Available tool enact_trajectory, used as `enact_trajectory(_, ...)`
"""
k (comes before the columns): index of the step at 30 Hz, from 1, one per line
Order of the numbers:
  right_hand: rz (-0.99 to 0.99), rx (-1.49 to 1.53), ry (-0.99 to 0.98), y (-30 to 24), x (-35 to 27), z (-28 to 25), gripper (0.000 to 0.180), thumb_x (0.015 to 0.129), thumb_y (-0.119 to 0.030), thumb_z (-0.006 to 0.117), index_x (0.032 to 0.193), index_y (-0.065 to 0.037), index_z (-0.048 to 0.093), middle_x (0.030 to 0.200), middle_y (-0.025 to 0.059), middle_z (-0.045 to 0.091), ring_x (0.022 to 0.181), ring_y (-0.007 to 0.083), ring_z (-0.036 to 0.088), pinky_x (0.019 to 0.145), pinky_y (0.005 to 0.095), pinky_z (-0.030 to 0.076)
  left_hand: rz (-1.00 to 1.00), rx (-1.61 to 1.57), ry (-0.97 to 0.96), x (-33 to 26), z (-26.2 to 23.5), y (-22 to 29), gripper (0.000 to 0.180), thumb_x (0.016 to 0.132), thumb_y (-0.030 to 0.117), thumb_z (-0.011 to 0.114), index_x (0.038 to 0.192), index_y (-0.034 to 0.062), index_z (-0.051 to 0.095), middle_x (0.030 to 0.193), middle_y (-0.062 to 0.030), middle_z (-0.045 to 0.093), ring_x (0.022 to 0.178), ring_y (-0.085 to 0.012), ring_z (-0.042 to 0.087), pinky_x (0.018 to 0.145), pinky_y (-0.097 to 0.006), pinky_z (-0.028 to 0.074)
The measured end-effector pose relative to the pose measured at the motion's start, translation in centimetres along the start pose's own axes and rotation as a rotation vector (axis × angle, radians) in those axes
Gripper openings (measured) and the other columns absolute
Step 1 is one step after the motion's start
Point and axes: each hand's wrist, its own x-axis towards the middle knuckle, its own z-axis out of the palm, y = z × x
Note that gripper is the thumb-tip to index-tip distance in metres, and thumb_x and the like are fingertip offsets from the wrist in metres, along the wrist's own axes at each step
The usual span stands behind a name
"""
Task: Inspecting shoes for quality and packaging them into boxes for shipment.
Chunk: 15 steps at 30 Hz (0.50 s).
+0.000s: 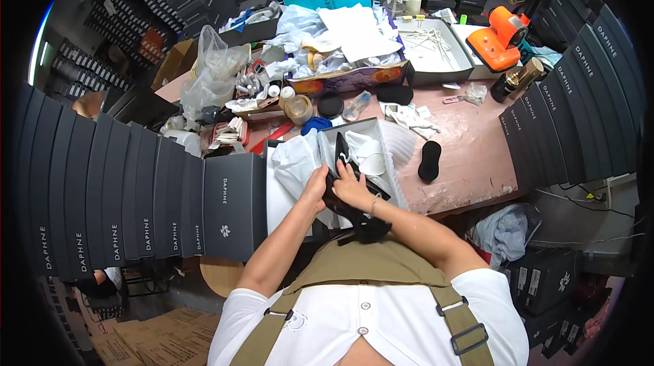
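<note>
Both my hands are on a black shoe point(328, 200), low over an open shoebox point(273, 209) directly in front of me. My left hand point(315, 189) grips the shoe's left side, its fingers closed and partly hidden. From the right, my right hand point(354, 189) presses its fingers onto the shoe's upper. Dark loose material like a bow or straps point(371, 228) hangs at the end nearest my body. White tissue paper point(294, 160) is bunched in the box left of the shoe. Beyond my right fingers lie a pointed black piece point(340, 144) and white wrapping point(368, 151).
Dark shoeboxes point(231, 206) line the left side, and more boxes point(562, 110) stand stacked at right. A black oval sponge point(429, 161) lies on the pink table point(470, 168). Behind are a carton of cloths point(354, 78), a tray of white sticks point(449, 69) and an orange device point(494, 49).
</note>
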Motion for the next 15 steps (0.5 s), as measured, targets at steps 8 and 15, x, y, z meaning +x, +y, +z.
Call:
enact_trajectory(8,0.008,0.055,0.025,-2.0,-2.4,1.0,0.029,0.088,-0.023,0.05,0.089,0.001,0.066,0.139,0.0262,0.04,0.135,0.0478,0.027,0.097,0.0758,0.021,0.098,0.08,0.025,-1.4,-1.6,-2.1,0.037,0.099,0.033,0.048,0.118,0.0012,0.053,0.101,-0.0075,0.06,0.089,-0.0156,0.058,0.079,-0.03,0.049)
enact_trajectory(15,0.013,0.078,0.157,-2.7,-5.1,-0.7,0.029,0.089,-0.02,0.049,0.085,0.004,0.063,0.13,0.025,0.046,0.133,0.0485,0.03,0.1,0.0727,0.021,0.097,0.054,-0.062,-3.1,0.4,-1.7,0.034,0.098,0.031,0.052,0.115,0.002,0.055,0.096,-0.0043,0.06,0.085,-0.0118,0.057,0.074,-0.027,0.048)
